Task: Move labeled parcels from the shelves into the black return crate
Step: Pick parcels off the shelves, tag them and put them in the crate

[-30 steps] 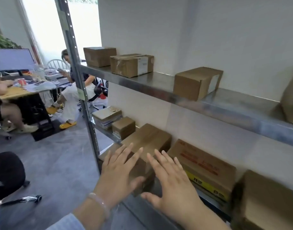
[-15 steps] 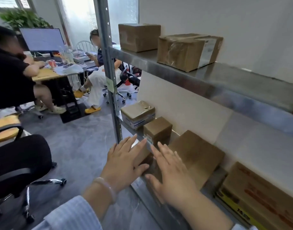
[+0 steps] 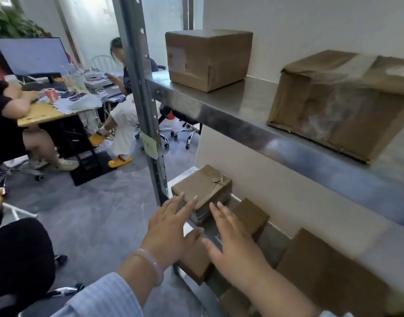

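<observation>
Cardboard everywhere in the head view, and none of it lifted. Two parcels stand on the upper shelf (image 3: 242,115) at the upper right of the frame: a squarer box (image 3: 208,58) with a pale label on the face turned toward me, and a taped box (image 3: 340,101) beside it. On the lower shelf (image 3: 273,240), centre frame, a flat parcel (image 3: 205,181) lies with its cracked top facing up. Its long axis seems to run from the shelf's front edge back toward the wall, though the wide lens makes that hard to call. Just right of it sits a small box (image 3: 251,213), and a larger carton (image 3: 329,271) fills the lower right. My left hand (image 3: 171,234) and right hand (image 3: 233,248) are both spread flat, fingers straight, gripping nothing, side by side before the flat parcel. The left fingertips overlap its near edge, but I cannot confirm contact. The black return crate is nowhere in frame, so I judge that every parcel in sight is yet to be moved.
</observation>
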A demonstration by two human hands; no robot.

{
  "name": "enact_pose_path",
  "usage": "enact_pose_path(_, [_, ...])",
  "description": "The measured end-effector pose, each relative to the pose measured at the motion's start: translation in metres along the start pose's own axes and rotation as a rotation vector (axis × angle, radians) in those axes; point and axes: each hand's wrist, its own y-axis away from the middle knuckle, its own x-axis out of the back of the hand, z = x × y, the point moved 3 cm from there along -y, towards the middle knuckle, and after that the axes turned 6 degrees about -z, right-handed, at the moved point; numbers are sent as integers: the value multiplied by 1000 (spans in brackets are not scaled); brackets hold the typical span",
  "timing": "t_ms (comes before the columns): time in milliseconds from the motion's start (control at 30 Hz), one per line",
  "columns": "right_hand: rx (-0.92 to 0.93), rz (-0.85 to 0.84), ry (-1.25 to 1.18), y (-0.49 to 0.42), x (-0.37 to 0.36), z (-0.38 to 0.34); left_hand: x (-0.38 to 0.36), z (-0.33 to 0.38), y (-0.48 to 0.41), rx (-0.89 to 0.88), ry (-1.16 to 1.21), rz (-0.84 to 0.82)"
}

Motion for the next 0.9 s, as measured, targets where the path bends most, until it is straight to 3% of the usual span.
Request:
enact_pose_path(367, [-547,254,-496,-122,-49,-12,1,-79,-135,-287,54,-310])
enact_pose_path(567, [-837,371,-818,-138,-72,-5,-12,-78,-159,-293,117,-421])
enact_pose_path(900, [-676,450,-815,-136,-77,-24,-9,-78,-167,-81,395,-423])
